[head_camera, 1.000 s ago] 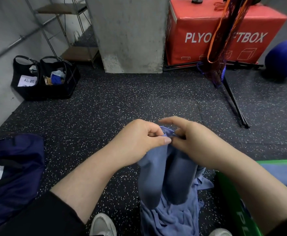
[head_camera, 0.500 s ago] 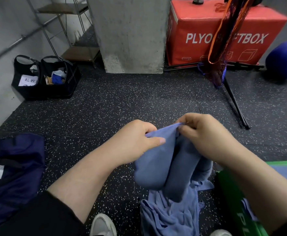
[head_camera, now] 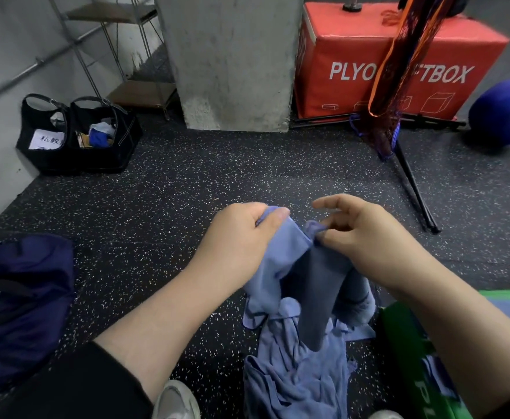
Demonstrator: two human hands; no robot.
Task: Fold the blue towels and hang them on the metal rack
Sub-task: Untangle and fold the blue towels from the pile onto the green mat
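Note:
A blue towel (head_camera: pixel 290 267) hangs bunched between my two hands above the speckled floor. My left hand (head_camera: pixel 238 240) grips its upper edge, with the thumb pressed over the cloth. My right hand (head_camera: pixel 365 237) pinches another part of the edge with its lower fingers, while the index finger sticks out free. More blue towel cloth (head_camera: pixel 296 379) lies crumpled on the floor below, between my shoes. A metal rack (head_camera: pixel 118 49) with wooden shelves stands at the back left against the wall.
Two black bags (head_camera: pixel 78 140) sit by the left wall. A dark navy bag (head_camera: pixel 21 300) lies at the left. A concrete pillar (head_camera: pixel 232 62), a red plyo box (head_camera: pixel 398 62), a black stand with netting (head_camera: pixel 411 182), a blue ball (head_camera: pixel 504 113) and a green box (head_camera: pixel 414 358) surround me.
My hands have moved slightly apart along the towel's top edge. My right index finger has lifted off the cloth, and the towel hangs lower and more spread out.

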